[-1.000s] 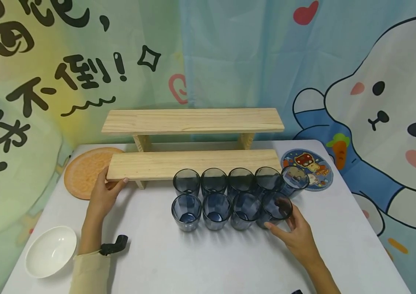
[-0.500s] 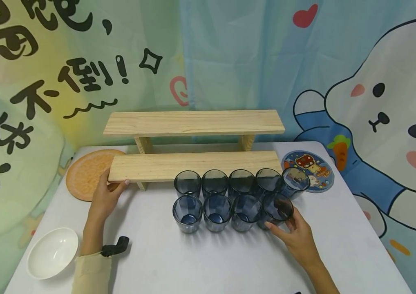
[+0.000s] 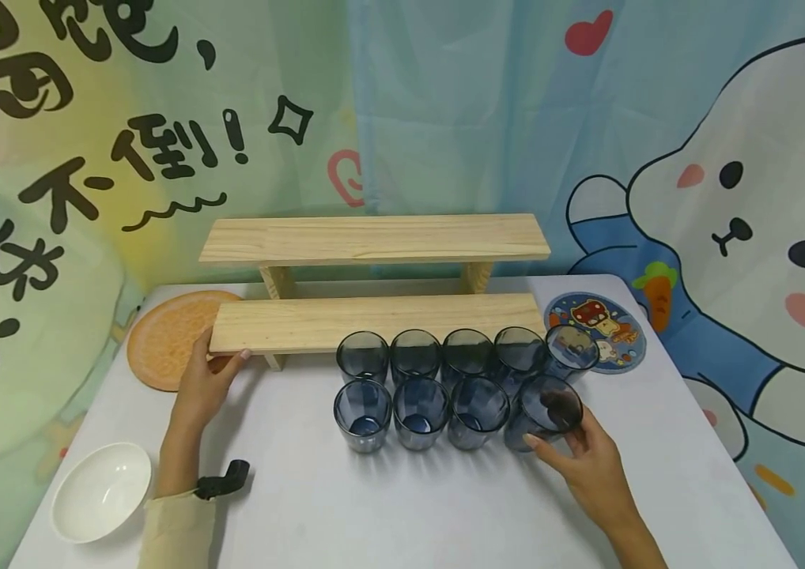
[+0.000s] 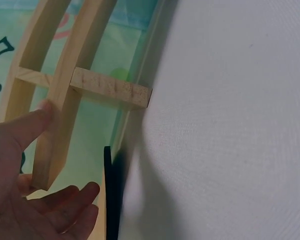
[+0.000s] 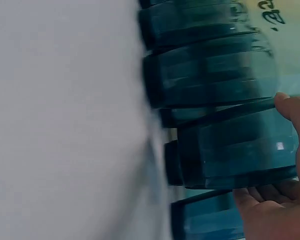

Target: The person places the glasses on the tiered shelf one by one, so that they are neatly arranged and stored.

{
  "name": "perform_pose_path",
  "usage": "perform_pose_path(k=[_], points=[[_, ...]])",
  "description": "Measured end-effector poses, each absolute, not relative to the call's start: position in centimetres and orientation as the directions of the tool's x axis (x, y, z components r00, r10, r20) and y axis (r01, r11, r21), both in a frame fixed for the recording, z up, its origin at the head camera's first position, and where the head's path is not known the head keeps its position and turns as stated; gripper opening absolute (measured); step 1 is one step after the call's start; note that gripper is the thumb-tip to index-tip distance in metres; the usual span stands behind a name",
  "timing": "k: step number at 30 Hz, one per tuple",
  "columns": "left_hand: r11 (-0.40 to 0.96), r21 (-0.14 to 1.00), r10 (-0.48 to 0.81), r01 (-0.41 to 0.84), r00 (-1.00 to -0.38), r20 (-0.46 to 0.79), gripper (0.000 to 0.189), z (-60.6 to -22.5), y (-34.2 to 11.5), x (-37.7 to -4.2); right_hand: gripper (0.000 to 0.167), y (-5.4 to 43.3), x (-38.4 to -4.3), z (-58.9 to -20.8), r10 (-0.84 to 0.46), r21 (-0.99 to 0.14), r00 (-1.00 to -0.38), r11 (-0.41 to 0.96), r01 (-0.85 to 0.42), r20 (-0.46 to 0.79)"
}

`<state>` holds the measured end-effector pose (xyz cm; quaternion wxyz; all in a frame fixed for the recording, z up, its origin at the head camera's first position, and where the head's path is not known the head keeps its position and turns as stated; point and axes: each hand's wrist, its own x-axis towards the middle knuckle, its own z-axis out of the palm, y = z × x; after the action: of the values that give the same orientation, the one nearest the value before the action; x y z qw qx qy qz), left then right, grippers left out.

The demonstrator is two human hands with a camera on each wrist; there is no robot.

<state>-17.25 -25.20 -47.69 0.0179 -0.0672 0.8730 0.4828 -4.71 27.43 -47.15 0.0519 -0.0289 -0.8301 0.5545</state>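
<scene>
End glass (image 3: 543, 415): front right, just beside the next glass (image 3: 478, 412), left of the gripping palm
Long axis: roughly upright
Right hand (image 3: 593, 462): nearer, thumb and fingers around the glass
Left hand (image 3: 203, 387): well apart, gripping the lower shelf (image 3: 374, 318) by its left end

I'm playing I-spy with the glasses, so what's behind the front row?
Behind the front row stand five more dark glasses, and past them is the lower wooden shelf. In the head view, their bottoms are mostly covered, and they hide part of the shelf's front edge.
</scene>
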Motion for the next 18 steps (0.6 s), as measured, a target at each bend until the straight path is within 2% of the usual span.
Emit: perform_pose_path(k=[12,18], points=[[0.505,0.858,-0.096,-0.089,-0.994,-0.047,0.088,-48.1,-25.2,-17.3,0.078,28.0,-4.7,-40.8,0.101,-0.865,-0.991,0.501,-0.030,0.092],[0.510,0.856,-0.093,-0.090,-0.994,-0.049,0.088,-48.1,-25.3,-17.4,0.078,28.6,-6.1,-38.3,0.087,-0.833,-0.982,0.546,-0.094,0.168]])
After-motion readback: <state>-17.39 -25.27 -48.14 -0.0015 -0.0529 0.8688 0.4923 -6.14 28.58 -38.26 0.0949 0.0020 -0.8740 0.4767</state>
